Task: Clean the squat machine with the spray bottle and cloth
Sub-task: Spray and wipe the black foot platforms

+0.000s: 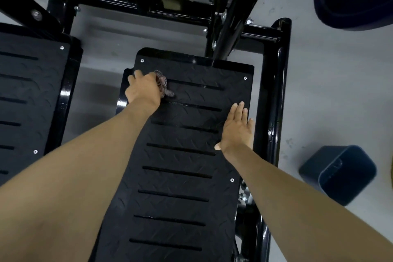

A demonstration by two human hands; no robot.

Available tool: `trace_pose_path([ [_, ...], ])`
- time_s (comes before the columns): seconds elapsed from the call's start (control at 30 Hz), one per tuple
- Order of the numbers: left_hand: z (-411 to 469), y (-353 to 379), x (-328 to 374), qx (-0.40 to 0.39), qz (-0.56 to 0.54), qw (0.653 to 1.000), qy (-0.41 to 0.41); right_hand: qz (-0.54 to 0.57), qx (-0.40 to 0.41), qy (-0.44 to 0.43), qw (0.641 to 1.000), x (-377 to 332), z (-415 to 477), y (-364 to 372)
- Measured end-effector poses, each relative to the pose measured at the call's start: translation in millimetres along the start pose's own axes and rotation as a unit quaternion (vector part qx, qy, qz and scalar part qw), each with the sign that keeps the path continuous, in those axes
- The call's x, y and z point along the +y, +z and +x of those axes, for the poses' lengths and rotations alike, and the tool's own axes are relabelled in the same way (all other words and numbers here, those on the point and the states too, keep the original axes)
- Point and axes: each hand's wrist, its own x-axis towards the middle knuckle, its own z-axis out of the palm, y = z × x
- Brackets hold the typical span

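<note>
My left hand (143,89) clamps the cloth (163,85) at the plate's (180,176) far left corner; my right hand (237,130) lies flat, fingers straight, on its right edge. Best to press firmly, wiping along the slots (177,171). No bottle in view.

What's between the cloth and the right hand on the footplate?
Head view: nothing but bare slotted footplate between the cloth and the right hand.

Right footplate (178,176) — lower slotted span unoccupied. Floor gap (97,83) to second footplate (27,95) passable. Obstacles — side rail (274,95) on right edge, slanted upright (231,17) at far end.
</note>
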Motion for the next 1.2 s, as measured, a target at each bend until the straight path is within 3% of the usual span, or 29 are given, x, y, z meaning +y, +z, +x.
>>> trace_pose_path([
  [0.4,-47.1,47.3,131.1,-0.065,0.047,0.975,0.208,0.001,0.002,0.000,1.000,-0.6,6.9,5.0],
  [0.6,-39.4,38.5,99.9,-0.059,0.112,0.951,0.283,0.010,0.005,0.004,1.000,-0.6,6.3,6.4],
  [0.93,-1.6,1.3,-11.6,-0.021,0.103,0.988,0.112,-0.001,0.005,0.001,1.000,-1.2,5.0,4.6],
  [1.07,-7.6,2.3,8.8,0.008,-0.022,0.997,0.074,-0.004,0.007,0.003,1.000,-2.9,4.3,4.4],
  [1.2,-18.0,5.5,65.4,0.032,-0.089,0.981,0.168,-0.010,0.008,0.002,1.000,-3.4,3.4,2.8],
])
